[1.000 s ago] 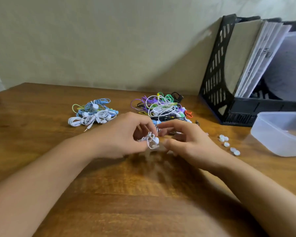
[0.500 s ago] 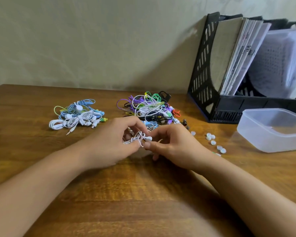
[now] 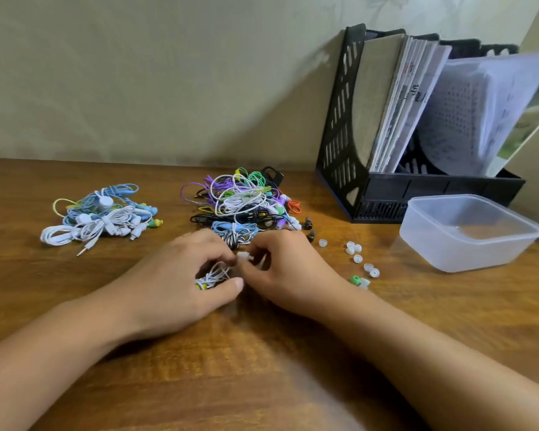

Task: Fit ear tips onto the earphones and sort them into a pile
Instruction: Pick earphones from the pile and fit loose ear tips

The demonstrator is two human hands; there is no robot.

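My left hand [image 3: 181, 284] is closed around a bundled white earphone [image 3: 213, 275] at the middle of the wooden table [image 3: 262, 384]. My right hand [image 3: 290, 272] pinches a small white piece, an earbud or its tip [image 3: 242, 256], right against the left fingers. Behind the hands lies a tangled pile of multicoloured earphones [image 3: 243, 200]. A second pile of white and blue earphones [image 3: 103, 216] lies at the left. Several loose white ear tips [image 3: 353, 248] and one green tip [image 3: 354, 279] are scattered to the right of my right hand.
A clear plastic container [image 3: 470, 234] stands open at the right. Behind it, against the wall, a black file rack [image 3: 343, 126] holds folders and papers.
The view has shifted left a little. My hands have sunk closer to the table, and my right fingers now pinch the white piece beside the left fingertips.
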